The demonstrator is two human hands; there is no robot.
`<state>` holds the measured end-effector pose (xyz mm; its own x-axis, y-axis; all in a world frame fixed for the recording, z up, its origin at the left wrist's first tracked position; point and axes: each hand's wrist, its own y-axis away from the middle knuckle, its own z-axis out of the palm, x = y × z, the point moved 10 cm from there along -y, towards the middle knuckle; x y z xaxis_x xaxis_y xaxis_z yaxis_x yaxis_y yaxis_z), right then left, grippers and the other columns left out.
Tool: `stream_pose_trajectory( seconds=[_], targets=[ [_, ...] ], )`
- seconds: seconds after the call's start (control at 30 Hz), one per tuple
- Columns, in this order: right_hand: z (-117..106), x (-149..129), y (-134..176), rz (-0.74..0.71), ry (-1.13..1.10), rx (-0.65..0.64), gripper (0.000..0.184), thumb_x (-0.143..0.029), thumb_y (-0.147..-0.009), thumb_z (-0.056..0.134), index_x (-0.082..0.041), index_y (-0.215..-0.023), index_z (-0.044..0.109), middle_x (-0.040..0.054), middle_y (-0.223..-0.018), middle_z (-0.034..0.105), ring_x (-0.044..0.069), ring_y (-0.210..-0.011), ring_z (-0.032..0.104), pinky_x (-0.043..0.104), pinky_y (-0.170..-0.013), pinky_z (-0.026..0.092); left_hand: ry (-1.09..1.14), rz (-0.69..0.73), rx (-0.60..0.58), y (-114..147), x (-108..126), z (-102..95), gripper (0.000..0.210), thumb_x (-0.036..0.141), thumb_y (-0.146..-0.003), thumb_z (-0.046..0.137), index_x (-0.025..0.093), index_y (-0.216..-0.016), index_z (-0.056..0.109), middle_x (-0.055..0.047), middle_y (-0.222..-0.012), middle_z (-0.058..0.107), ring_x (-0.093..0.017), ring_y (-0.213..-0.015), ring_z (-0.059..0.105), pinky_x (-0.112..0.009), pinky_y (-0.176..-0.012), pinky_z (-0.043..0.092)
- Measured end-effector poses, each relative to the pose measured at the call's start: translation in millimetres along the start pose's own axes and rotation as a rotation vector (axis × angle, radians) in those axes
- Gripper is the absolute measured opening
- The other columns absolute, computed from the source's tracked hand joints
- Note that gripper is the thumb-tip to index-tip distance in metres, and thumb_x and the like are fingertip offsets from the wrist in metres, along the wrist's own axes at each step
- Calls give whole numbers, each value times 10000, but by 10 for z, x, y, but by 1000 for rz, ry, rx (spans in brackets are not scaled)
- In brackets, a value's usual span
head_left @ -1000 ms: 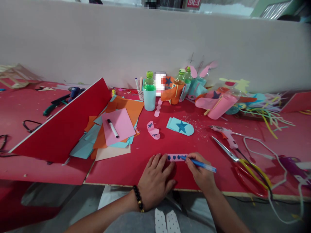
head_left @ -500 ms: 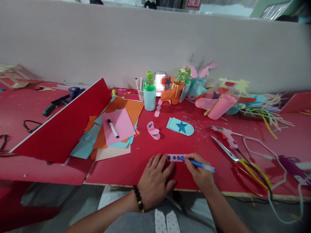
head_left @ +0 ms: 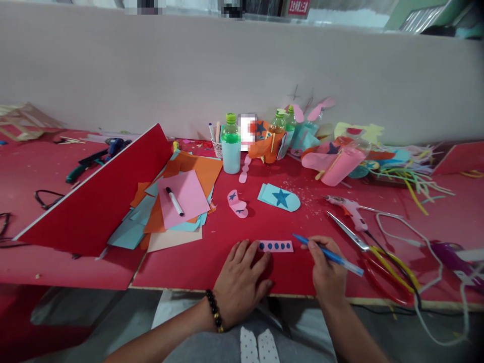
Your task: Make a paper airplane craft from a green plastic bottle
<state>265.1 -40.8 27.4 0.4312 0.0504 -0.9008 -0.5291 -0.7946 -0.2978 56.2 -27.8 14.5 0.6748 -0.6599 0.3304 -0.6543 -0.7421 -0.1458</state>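
A small pink paper strip with a row of blue dots lies on the red table near its front edge. My left hand rests flat with fingers spread, its fingertips at the strip's left end. In my right hand is a blue marker, pinched with its tip raised to the right of the strip. Beyond the strip lie pale blue paper pieces with a dark blue star on the top one. Folded pink paper pieces with stars sit to the left of them.
Scissors and a pink glue gun with cords lie at right. Coloured paper sheets with a black-and-white marker are at left, beside a slanted red board. Decorated bottles, including one with green on top, stand along the wall.
My right hand has lifted the blue marker off the strip and moved to the right. Another blue dot shows at the strip's right end. My left hand stays in place.
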Motion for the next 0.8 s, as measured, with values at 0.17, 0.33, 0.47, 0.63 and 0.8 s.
stream_pose_trajectory(
  seconds=[0.17, 0.33, 0.47, 0.63, 0.8],
  targets=[
    [-50, 18, 32, 2, 17, 0, 161, -359, -870, 574, -204, -894, 607, 17, -765, 650, 176, -732, 627, 290, -694, 493, 7, 0, 14, 4, 1, -19, 507, 503, -905, 498, 290, -1363, 460, -65, -1447, 384, -308, -1333, 308, -516, -1106, 288],
    [18, 3, 108, -59, 135, -157, 145, -343, -853, 590, -199, -845, 611, 8, -714, 633, 161, -645, 607, 258, -595, 473, 13, -16, 2, 11, -11, -12, 498, 502, -905, 501, 313, -1363, 454, -34, -1464, 370, -303, -1338, 299, -513, -1112, 285],
    [10, 136, 96, 22, 52, -154, 179, -368, -858, 584, -194, -890, 609, 17, -722, 653, 185, -684, 645, 277, -619, 500, 7, -5, 7, 8, 15, -64, 520, 495, -880, 551, 319, -1360, 459, -28, -1466, 374, -306, -1323, 313, -520, -1093, 308],
    [89, 207, 61, 84, -32, -187, 187, -381, -868, 575, -196, -876, 602, 21, -723, 664, 196, -693, 654, 295, -653, 510, -5, 22, -9, -132, 144, -136, 500, 490, -901, 512, 332, -1369, 441, -15, -1435, 423, -311, -1308, 319, -534, -1076, 306],
    [66, 106, 46, 44, -12, -164, 179, -374, -873, 559, -203, -837, 595, 13, -719, 630, 178, -671, 614, 273, -618, 496, -4, 100, -25, -385, 356, -15, 482, 463, -903, 521, 284, -1348, 469, -2, -1434, 435, -294, -1276, 349, -509, -1094, 274]
  ],
)
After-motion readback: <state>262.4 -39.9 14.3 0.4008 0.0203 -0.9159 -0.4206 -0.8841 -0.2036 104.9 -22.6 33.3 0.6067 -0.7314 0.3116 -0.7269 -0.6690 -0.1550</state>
